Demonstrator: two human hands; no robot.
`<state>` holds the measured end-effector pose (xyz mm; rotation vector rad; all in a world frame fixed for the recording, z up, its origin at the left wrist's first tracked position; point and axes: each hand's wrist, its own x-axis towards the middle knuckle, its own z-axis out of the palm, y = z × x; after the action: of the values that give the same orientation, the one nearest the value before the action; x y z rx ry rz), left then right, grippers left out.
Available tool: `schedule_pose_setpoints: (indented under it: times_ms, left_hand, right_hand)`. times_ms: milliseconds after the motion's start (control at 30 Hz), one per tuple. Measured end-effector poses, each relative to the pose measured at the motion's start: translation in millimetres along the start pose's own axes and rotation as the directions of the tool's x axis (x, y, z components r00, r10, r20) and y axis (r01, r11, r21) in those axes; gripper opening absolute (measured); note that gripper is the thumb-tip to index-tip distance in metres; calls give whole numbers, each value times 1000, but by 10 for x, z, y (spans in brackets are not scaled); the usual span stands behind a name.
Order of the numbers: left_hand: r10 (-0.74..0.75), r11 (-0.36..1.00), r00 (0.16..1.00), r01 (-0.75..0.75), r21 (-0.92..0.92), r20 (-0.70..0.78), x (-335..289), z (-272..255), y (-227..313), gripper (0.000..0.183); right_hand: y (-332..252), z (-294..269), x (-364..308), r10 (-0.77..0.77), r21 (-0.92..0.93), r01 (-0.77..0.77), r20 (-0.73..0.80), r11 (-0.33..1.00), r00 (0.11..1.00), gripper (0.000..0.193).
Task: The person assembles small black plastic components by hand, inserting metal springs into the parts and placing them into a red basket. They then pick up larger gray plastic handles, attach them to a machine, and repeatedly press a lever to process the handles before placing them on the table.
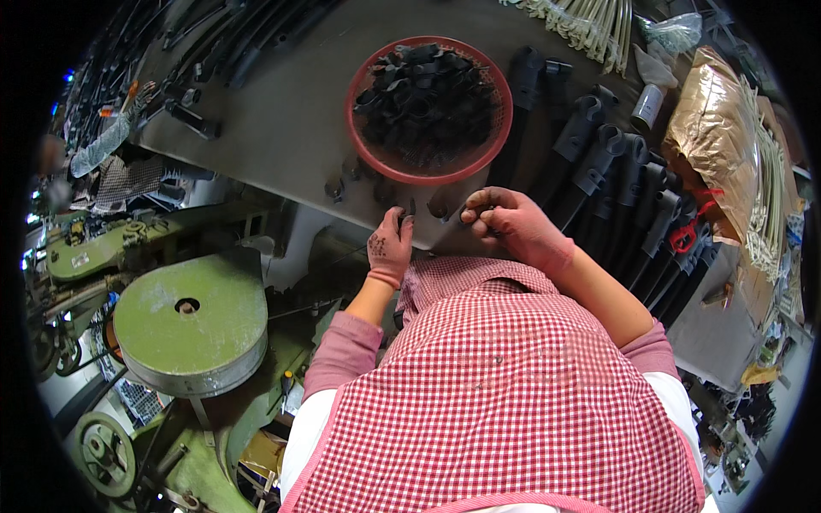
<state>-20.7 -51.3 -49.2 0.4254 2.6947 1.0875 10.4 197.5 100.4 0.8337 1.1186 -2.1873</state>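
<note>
I saw the left hand pinched closed on a small dark piece by the grey table's edge. Right hand curled; couldn't tell on what. Round red plastic basket of black curved clips blocked ahead; long black tubes crowded right, round green metal housing left.

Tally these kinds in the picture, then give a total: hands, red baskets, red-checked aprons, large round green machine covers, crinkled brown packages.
Hands: 2 (left hand, right hand)
Red basket: 1
Red-checked apron: 1
Large round green machine cover: 1
Crinkled brown package: 1
Total: 6
</note>
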Motion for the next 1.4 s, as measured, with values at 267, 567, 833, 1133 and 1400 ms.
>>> schedule_pose_setpoints:
  times_ms: [267,567,833,1133,1400]
  left_hand:
    - [538,812,843,-524,256,18,737,-149,196,16]
    - [251,775,771,-523,356,586,1839,380,465,28]
    - [70,1,862,504,-864,502,1298,-24,997,17]
    - [95,183,897,411,-893,432,770,-654,1680,25]
    - [90,123,916,378,-918,390,623,-847,1749,18]
  right_hand:
    - [-206,-623,-182,-215,225,215,-27,950,976,22]
    - [-338,-683,-321,-323,383,293,17,876,946,24]
    - [-415,-522,-328,-344,285,324,22,902,939,22]
    - [-465,-12,-310,-411,119,401,73,908,909,14]
    - [-386,124,-413,-453,250,422,80,871,888,12]
